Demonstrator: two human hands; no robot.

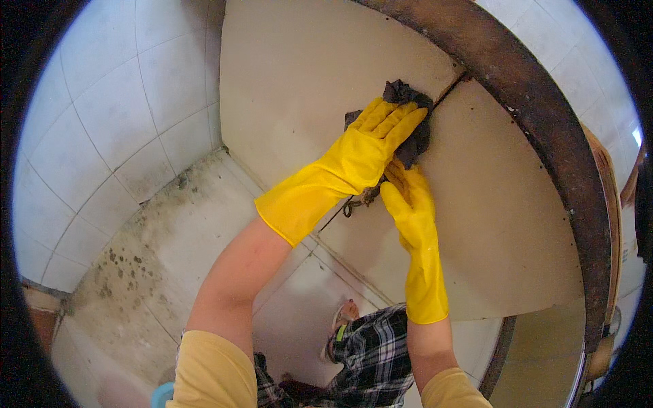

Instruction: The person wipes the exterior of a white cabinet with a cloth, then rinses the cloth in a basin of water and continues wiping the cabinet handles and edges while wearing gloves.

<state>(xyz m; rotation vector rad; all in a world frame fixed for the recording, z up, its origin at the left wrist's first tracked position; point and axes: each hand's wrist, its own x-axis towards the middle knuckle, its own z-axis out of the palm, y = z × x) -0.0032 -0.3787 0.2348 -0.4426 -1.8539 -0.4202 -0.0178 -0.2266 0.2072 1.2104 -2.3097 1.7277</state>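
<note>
Both my hands wear yellow rubber gloves. My left hand (pixel 367 148) lies palm down on a crumpled dark cloth (pixel 419 135), holding it against a beige cabinet door panel (pixel 291 71). The cloth sticks out beyond the fingertips and at both sides of the hand. Just below, my right hand (pixel 414 204) is cupped at the cloth's lower edge, palm turned inward. Its fingertips are partly hidden, so its hold is unclear. Beside the right thumb a small metal hook (pixel 348 208) hangs at the seam between this panel and a second beige panel (pixel 500 204).
A dark brown edge (pixel 530 76) curves along the panels' top. White wall tiles (pixel 107 102) rise at the left. Below them, the tiled floor (pixel 199 229) has dark, mould-like stains. A sandalled foot (pixel 348 312) and part of a light blue plastic object (pixel 162 394) appear low down.
</note>
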